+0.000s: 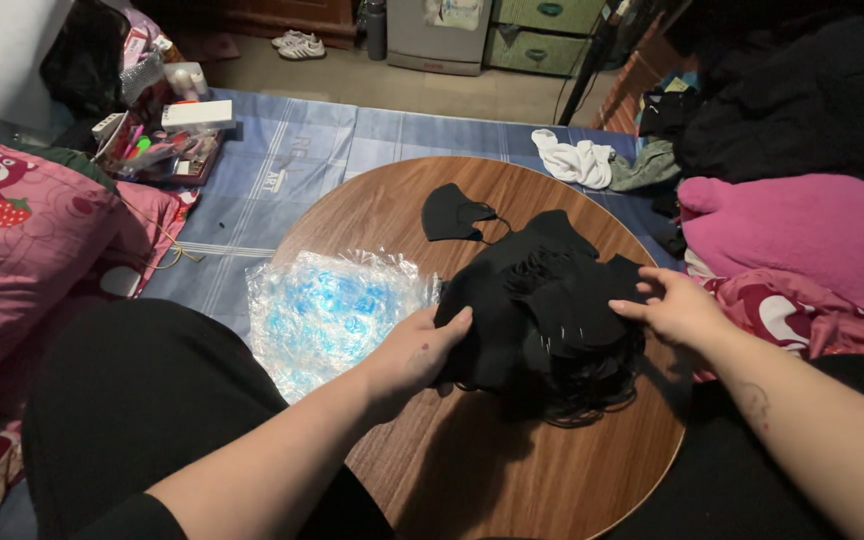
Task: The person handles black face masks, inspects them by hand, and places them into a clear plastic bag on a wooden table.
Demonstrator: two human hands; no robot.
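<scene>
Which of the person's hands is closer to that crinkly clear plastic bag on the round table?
Left. The left hand grips the near-left edge of the black mask pile, right beside the clear plastic bag. The right hand touches the pile's far side, away from the bag.

Your left hand (417,352) hides its fingertips beneath the pile of black masks (552,310), so you cannot tell its grip. The pile covers the middle of the round wooden table (472,470), whose lower rim the frame's bottom edge cuts off. Items in the cluttered tray (157,150), upper left, are too small to identify.
</scene>
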